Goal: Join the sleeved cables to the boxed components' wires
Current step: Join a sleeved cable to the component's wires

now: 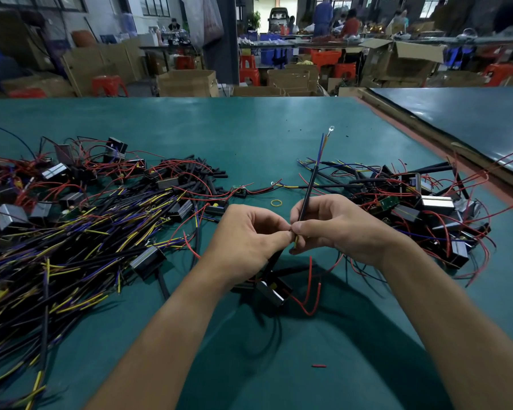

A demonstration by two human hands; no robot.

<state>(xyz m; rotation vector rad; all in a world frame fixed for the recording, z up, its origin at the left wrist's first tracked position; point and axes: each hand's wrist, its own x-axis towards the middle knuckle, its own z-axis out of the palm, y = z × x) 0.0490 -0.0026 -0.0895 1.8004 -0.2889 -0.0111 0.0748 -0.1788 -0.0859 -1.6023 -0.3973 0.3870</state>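
Observation:
My right hand grips a black sleeved cable that stands up and away from me, its blue and yellow cores and a ring terminal showing at the top. My left hand pinches thin wire ends against the cable's lower end, fingertip to fingertip with the right. Below my hands a small black boxed component with red wires lies on the green table; a black lead runs up from it toward my left hand.
A large heap of sleeved cables with yellow and blue cores covers the table's left side. Boxed components with red wires lie at the far left and in a pile at the right. A yellow rubber band lies beyond my hands.

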